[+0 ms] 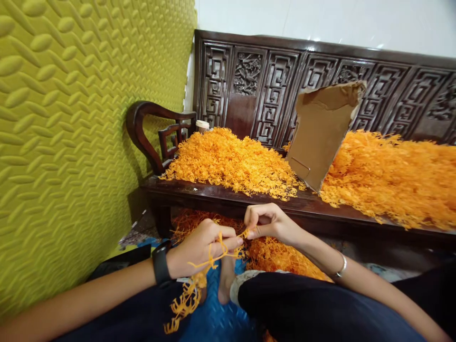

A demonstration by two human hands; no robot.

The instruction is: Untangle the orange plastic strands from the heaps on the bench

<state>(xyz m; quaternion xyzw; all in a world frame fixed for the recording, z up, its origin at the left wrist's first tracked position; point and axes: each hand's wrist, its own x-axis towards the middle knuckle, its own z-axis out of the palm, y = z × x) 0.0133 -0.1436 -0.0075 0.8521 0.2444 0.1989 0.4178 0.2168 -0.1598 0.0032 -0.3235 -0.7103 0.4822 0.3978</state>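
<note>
My left hand [203, 248], with a black watch on its wrist, is closed on a strand of orange plastic sprigs [188, 294] that hangs down over my lap. My right hand [265, 222], a thin bangle on its wrist, pinches the upper end of the same orange strand [244, 233] right beside my left fingertips. Both hands are held in front of the dark carved wooden bench [249, 199]. A heap of loose orange sprigs [231, 161] covers the bench's left half.
A second orange heap [392, 175] fills the bench's right half, with a torn cardboard sheet [320, 137] standing between the heaps. More orange pieces [281, 256] lie on the floor under the bench. A yellow-green padded wall [64, 133] stands left. Blue mat [217, 318] lies under my legs.
</note>
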